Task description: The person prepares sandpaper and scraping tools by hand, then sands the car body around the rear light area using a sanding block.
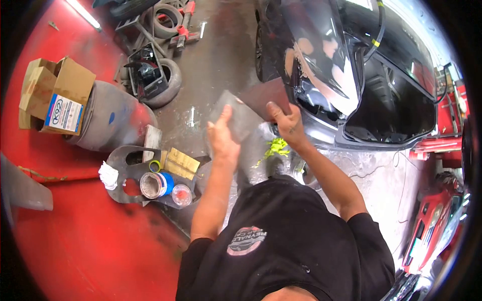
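Note:
Both of my hands are raised in front of me, near the middle of the view. My left hand (223, 136) grips a grey sheet (235, 114), its thumb lying on top. Between the thumb and fingers of my right hand (288, 123) is a dark reddish-brown sheet (267, 99), which looks like sandpaper. The two sheets meet or overlap at their edges. Beyond my right hand is a black car (314, 50) with pale bare patches on its body. The undersides of both sheets are hidden.
At the left, a grey tray (119, 186) holds an open can (152, 185), a lid (182, 195) and a yellow block (182, 163). A cardboard box (75, 85) rests on a drum (120, 118). Tyres (173, 83) lie farther off; bright green material (277, 147) is below my hands.

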{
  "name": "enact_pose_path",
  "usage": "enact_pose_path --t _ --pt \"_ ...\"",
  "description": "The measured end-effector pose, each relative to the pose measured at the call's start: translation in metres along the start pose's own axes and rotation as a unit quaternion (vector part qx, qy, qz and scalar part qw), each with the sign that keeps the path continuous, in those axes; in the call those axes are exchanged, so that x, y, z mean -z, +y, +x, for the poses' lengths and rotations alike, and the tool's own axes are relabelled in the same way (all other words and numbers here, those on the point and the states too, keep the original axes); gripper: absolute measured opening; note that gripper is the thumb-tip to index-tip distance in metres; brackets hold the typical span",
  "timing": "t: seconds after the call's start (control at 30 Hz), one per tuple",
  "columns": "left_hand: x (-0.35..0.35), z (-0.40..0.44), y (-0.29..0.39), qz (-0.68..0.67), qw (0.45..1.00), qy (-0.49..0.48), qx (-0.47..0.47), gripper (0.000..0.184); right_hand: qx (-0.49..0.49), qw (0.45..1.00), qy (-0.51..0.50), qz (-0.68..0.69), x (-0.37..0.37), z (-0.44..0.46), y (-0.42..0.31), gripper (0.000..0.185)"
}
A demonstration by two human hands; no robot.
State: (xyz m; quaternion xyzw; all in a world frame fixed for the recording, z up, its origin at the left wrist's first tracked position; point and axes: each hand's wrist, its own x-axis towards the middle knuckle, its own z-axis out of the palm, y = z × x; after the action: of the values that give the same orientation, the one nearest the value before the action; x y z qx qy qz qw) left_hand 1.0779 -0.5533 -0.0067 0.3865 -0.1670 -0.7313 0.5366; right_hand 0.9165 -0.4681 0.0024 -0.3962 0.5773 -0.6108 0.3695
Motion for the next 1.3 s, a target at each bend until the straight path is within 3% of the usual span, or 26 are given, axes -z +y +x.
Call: enact_pose_path --t 0.1,0.2,0.3,0.4,0.43,0.53,0.6,0.67,0.8,0.83,0.93,0.97,1.07,1.1,1.2,1.23,1.3 --pt "0.001 -0.009 -0.011 0.064 0.991 -0.010 -0.119 0.042 0.002 0.999 -0.041 0.022 -0.021 -0.012 -0.023 0.026" --pt "0.006 -0.012 -0.001 0.129 0.978 -0.039 -0.159 0.041 -0.070 0.985 -0.154 -0.033 -0.008 -0.012 -0.015 0.024" --pt "0.013 -0.004 0.006 0.197 0.957 -0.071 -0.203 0.041 -0.025 0.960 -0.231 -0.156 0.002 -0.009 -0.017 0.020" --pt "0.017 -0.003 0.007 0.154 0.967 -0.111 -0.172 0.045 -0.022 0.899 -0.296 -0.322 0.011 0.001 -0.029 0.020" --pt "0.017 0.000 0.011 0.131 0.974 -0.098 -0.156 0.045 0.006 0.852 -0.330 -0.407 0.012 0.000 -0.028 0.020" --pt "0.014 0.002 0.037 0.076 0.986 -0.100 -0.110 0.045 0.110 0.826 -0.294 -0.468 0.028 -0.004 0.008 0.021" --pt "0.017 -0.002 0.060 0.050 0.984 -0.139 -0.097 0.045 0.059 0.867 -0.278 -0.409 0.043 0.004 -0.002 0.023" --pt "0.032 0.009 0.067 0.042 0.979 -0.181 -0.089 0.042 -0.123 0.918 -0.312 -0.212 0.055 0.005 -0.017 0.031" --pt "0.034 0.026 0.054 0.052 0.954 -0.294 -0.020 0.036 -0.181 0.852 -0.466 -0.154 0.042 0.009 -0.051 0.053" --pt "0.034 0.033 0.048 0.066 0.942 -0.330 0.008 0.036 -0.202 0.838 -0.454 -0.224 0.039 0.010 -0.038 0.065" --pt "0.035 0.043 0.035 0.103 0.908 -0.402 0.060 0.033 -0.235 0.880 -0.366 -0.189 0.023 0.010 -0.012 0.069" --pt "0.036 0.044 0.035 0.112 0.906 -0.404 0.054 0.033 -0.316 0.831 -0.455 -0.039 0.025 0.018 -0.012 0.062" --pt "0.035 0.037 0.054 0.082 0.927 -0.360 0.058 0.033 -0.243 0.890 -0.367 -0.123 0.055 0.022 0.007 0.050" --pt "0.036 0.034 0.060 0.062 0.938 -0.336 0.061 0.033 -0.199 0.904 -0.341 -0.162 0.063 0.022 -0.002 0.036" --pt "0.045 0.034 0.051 0.103 0.988 -0.115 0.007 0.034 -0.134 0.930 -0.259 -0.224 0.058 0.012 -0.003 0.027" --pt "0.049 0.034 0.042 0.141 0.985 -0.093 -0.032 0.036 0.153 0.882 -0.230 -0.382 0.045 0.008 -0.002 0.031" --pt "0.054 0.034 0.029 0.123 0.988 -0.079 -0.058 0.037 0.221 0.820 -0.210 -0.485 0.017 -0.009 -0.020 0.036"
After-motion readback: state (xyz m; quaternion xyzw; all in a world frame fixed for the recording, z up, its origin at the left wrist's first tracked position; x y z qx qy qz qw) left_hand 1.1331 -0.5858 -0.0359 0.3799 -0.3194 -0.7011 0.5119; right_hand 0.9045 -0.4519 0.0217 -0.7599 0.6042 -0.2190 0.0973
